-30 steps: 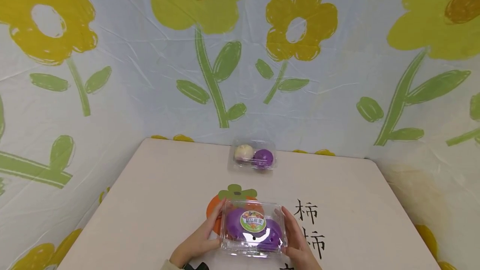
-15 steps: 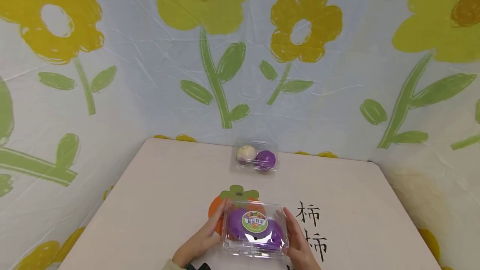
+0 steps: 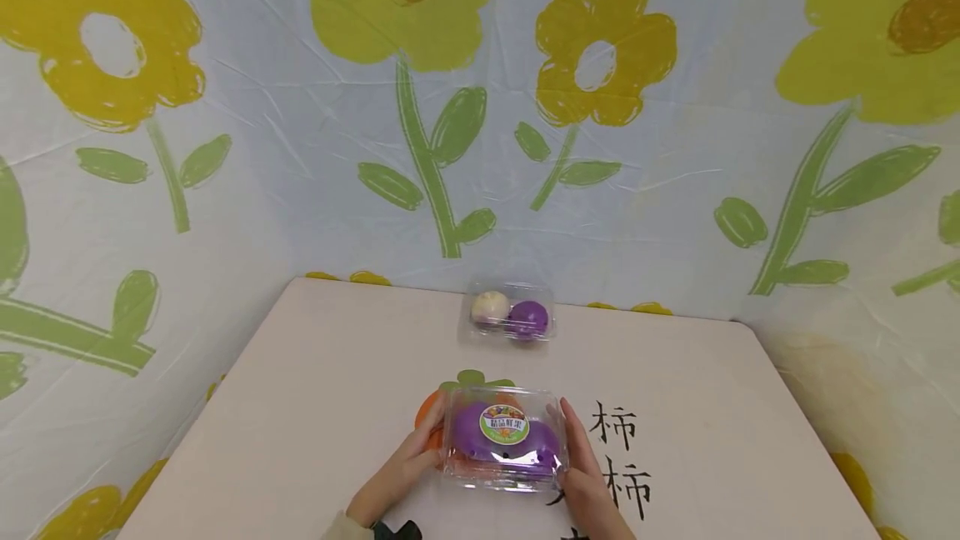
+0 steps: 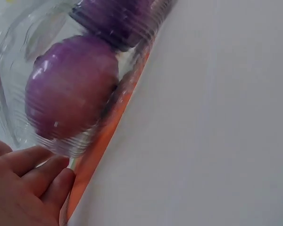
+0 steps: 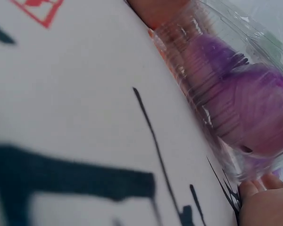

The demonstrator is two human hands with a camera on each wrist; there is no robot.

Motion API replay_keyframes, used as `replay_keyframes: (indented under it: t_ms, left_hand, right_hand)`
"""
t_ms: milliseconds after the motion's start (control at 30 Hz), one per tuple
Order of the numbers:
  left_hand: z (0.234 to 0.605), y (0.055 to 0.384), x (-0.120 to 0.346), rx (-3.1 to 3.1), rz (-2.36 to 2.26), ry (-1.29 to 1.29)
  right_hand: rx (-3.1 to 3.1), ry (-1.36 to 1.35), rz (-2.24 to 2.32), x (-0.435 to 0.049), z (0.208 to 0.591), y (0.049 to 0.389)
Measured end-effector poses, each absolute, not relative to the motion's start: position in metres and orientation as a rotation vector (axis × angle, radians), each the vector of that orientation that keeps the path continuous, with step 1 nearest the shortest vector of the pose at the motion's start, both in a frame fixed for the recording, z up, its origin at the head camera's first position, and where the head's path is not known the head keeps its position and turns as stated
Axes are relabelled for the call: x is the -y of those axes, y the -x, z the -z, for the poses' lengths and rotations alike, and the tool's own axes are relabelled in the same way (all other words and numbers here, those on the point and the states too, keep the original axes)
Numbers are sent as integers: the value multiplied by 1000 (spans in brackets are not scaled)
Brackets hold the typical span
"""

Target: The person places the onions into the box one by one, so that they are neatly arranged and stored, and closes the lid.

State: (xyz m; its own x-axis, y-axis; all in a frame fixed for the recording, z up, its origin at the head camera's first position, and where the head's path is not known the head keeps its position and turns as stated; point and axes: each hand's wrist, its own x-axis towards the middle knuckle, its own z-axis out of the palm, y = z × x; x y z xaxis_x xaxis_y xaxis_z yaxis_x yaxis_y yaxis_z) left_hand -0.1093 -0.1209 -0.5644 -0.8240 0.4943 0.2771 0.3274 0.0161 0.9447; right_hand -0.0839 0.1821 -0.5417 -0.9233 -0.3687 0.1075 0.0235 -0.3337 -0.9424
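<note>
A clear plastic clamshell box (image 3: 507, 480) with a round label (image 3: 504, 424) on its lid is held level between both hands in the head view. Inside sit two glossy purple round things (image 3: 468, 438); their kind I cannot tell. My left hand (image 3: 397, 473) grips the box's left end, thumb nearer me and fingers along the side. In the left wrist view, fingers (image 4: 52, 176) curl under its ribbed end. The right end is gripped by my right hand (image 3: 588, 482), its fingertips (image 5: 269, 181) at the lower corner in the right wrist view.
A second clear box (image 3: 468, 332) with a cream round thing (image 3: 491, 307) and a purple one (image 3: 528, 319) stands at the table's back edge. The pale table (image 3: 322, 407) bears an orange persimmon print (image 3: 427, 411) and black characters (image 3: 615, 425). Flowered cloth (image 3: 645, 223) surrounds it.
Both hands have moved the box slightly away from me, over more of the persimmon print. The grip stays the same, and the far box has not moved.
</note>
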Motion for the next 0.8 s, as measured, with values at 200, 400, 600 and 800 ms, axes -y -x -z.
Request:
replay_keyframes:
  t_ms: [200, 400, 600, 800]
  left_hand:
    - [564, 120, 119, -2201, -1948, -791]
    - [565, 129, 112, -2320, -1886, -627]
    - [567, 142, 103, -2361, -1944, -531]
    - [569, 152, 100, -2383, -2064, -479]
  right_hand:
    - [-1701, 346, 2299, -181, 543, 101]
    - [-1604, 399, 2381, -185, 548, 121]
    - [-1558, 408, 2471, -183, 550, 138]
    - [-1621, 402, 2503, -183, 555, 143]
